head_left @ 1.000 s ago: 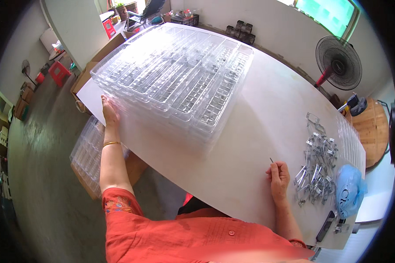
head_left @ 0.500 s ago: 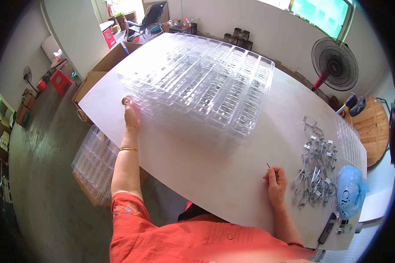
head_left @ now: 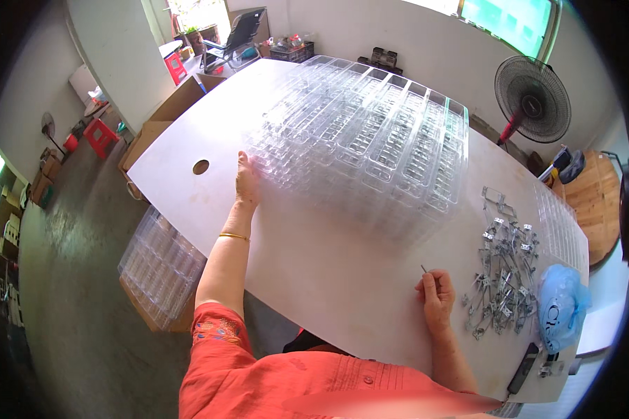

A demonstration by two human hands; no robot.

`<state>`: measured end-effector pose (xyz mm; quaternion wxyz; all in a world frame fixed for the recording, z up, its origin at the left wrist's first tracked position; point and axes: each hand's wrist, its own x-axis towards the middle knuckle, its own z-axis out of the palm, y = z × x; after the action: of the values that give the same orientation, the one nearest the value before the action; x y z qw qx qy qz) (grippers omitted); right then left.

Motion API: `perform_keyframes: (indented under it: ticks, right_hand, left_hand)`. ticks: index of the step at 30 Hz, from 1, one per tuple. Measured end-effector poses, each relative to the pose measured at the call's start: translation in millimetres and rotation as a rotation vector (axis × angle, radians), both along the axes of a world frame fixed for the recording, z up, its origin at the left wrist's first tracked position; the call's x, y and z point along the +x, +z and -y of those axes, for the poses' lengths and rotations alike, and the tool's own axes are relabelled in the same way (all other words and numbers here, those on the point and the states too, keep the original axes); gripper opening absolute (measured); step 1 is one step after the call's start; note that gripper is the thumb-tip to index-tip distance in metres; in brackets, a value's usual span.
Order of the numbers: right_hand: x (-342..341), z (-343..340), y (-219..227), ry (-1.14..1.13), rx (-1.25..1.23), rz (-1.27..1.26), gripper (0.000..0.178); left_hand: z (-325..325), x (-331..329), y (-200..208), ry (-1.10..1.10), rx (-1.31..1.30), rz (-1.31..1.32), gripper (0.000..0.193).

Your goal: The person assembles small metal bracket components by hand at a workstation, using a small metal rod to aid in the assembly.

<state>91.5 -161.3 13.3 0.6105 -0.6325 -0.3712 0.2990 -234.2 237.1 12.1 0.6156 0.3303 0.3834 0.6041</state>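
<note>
A big stack of clear plastic blister trays (head_left: 370, 133) lies across the far half of the white table (head_left: 314, 279). My left hand (head_left: 247, 179) rests flat against the stack's near left corner, fingers touching the tray edge. My right hand (head_left: 437, 297) sits on the table near the front right, pinching a thin metal pin (head_left: 424, 268) that points up. Just right of that hand lies a heap of small metal clips (head_left: 502, 272).
A blue plastic bag (head_left: 560, 314) and a dark phone-like object (head_left: 523, 368) lie at the table's right end. A round hole (head_left: 200, 167) pierces the table's left part. More clear trays (head_left: 159, 265) stand on the floor at left, cardboard boxes (head_left: 168, 119) behind. A standing fan (head_left: 531, 91) is at right.
The tray stack has slid to the right along the table with my left hand against its corner, uncovering the round hole. My right hand has stayed in place with the pin.
</note>
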Motion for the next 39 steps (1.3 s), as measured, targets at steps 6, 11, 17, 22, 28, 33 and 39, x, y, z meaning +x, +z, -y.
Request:
perform_keyframes:
  ticks: [6, 11, 17, 22, 28, 33, 39]
  right_hand:
    - [1, 2, -6, 0.036, 0.022, -0.083, 0.006]
    - [1, 8, -4, 0.027, 0.035, -0.105, 0.008]
    - [-1, 14, 0, 0.022, 0.036, -0.162, 0.01]
    - [-2, 9, -3, 0.086, 0.017, -0.076, 0.013]
    - [-13, 27, 12, 0.449, 0.043, 0.255, 0.011]
    - [-3, 71, 10, 0.667, 0.09, 0.516, 0.012]
    - [12, 84, 10, 0.658, 0.215, 0.337, 0.01]
  left_hand:
    - [-18, -19, -13, 0.0, -0.117, 0.083, 0.081]
    - [-6, -31, 7, 0.318, 0.234, -0.428, 0.051]
    - [81, 30, 94, 0.581, 0.739, -0.9, 0.02]
    - [187, 97, 142, 0.364, 1.426, -0.963, 0.014]
    - [270, 189, 131, -0.377, 1.699, -0.925, 0.024]
    - [295, 266, 96, -0.698, 1.431, -0.833, 0.018]
    - [318, 339, 48, -1.028, 1.02, -1.022, 0.03]
